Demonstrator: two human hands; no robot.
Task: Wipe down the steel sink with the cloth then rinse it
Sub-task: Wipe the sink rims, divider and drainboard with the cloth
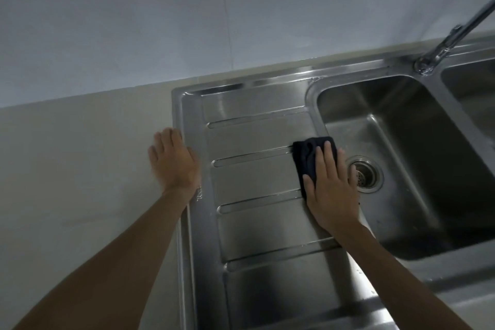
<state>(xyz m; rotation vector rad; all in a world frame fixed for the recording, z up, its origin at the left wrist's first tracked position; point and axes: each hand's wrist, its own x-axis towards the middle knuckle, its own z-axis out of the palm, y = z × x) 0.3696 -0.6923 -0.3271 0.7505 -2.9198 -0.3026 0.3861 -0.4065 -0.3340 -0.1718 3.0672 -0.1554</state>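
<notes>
The left hand [174,161] lies flat on the table [80,169] by the sink [254,222]. The right hand [330,190], fingers straight, presses the dark cloth [305,158] on the drainboard by the bowl. This looks like wiping; next, rub on, then rinse.
</notes>
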